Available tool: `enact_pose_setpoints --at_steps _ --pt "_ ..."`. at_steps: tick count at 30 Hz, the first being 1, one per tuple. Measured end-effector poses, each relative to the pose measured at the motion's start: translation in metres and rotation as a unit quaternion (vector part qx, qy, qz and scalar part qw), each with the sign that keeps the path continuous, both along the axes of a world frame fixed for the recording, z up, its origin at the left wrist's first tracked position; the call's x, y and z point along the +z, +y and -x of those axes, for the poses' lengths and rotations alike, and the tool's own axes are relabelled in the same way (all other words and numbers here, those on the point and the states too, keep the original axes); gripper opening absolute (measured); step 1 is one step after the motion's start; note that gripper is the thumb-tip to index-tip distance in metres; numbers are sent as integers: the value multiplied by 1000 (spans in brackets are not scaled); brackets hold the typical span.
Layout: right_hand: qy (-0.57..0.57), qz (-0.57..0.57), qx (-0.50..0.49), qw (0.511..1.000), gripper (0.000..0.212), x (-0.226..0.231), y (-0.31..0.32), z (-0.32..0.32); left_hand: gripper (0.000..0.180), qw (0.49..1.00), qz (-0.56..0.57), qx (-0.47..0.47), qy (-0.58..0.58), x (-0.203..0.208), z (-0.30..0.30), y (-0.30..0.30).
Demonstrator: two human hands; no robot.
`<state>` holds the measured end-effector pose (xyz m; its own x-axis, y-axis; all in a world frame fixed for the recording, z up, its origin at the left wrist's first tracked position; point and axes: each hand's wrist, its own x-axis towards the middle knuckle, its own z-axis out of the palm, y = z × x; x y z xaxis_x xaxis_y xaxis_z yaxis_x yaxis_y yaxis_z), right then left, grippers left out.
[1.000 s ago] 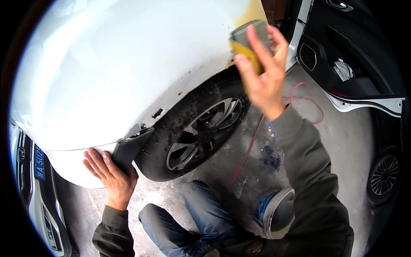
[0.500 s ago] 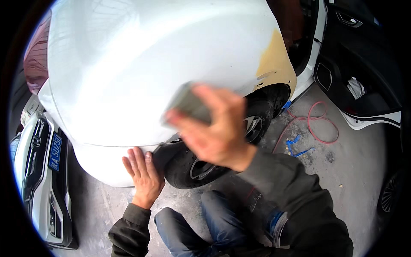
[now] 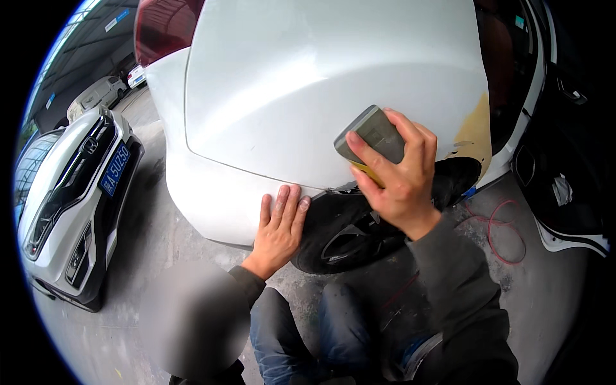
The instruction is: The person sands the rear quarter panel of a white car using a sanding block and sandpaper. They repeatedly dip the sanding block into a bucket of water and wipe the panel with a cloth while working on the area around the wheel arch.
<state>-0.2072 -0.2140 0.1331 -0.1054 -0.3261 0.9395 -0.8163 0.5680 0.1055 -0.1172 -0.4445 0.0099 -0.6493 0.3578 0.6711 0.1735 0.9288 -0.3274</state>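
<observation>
My right hand (image 3: 404, 173) grips a grey sanding block (image 3: 375, 133) with a yellow lower edge, thumb on one side and fingers on the other. It is at the white rear fender (image 3: 308, 96) of a car, above the wheel arch; whether its face touches the paint is hard to tell. Fingers outstretched, my left hand (image 3: 277, 228) lies flat on the white bumper (image 3: 212, 192), just left of the rear wheel (image 3: 340, 247). A tan filler patch (image 3: 473, 125) covers the fender's right end, with dark chips beside the arch.
A second white car (image 3: 70, 212) faces this one at left. To the right stands an opened black-lined door (image 3: 558, 160). A red hose (image 3: 494, 237) curls on the concrete floor (image 3: 160, 308). The red tail light (image 3: 167, 29) is at upper left.
The view has swung, shifting the car to the right in the picture. My right hand, blurred earlier, now shows sharply with the sanding block still in it. My left hand stays flat on the bumper.
</observation>
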Motion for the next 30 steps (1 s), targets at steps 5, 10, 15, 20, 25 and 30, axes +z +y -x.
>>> enact_pose_setpoints --at_steps 5,10,15,20,25,30 --pt "-88 73 -58 992 55 -10 115 37 71 990 -20 -88 -104 36 -8 -10" --pt "-397 180 -38 899 52 -100 241 -19 80 999 -24 18 15 108 3 -18" --pt "-650 399 59 644 43 -160 352 -196 82 999 -17 -17 47 176 49 65" --pt "-682 576 -2 451 41 -253 386 -317 78 997 -12 -23 72 173 51 62" --pt "-681 655 -123 304 41 -379 358 -313 76 998 24 -50 43 178 44 45" --pt "-622 719 66 303 43 -455 332 -263 73 997 44 -43 54 180 30 -9"
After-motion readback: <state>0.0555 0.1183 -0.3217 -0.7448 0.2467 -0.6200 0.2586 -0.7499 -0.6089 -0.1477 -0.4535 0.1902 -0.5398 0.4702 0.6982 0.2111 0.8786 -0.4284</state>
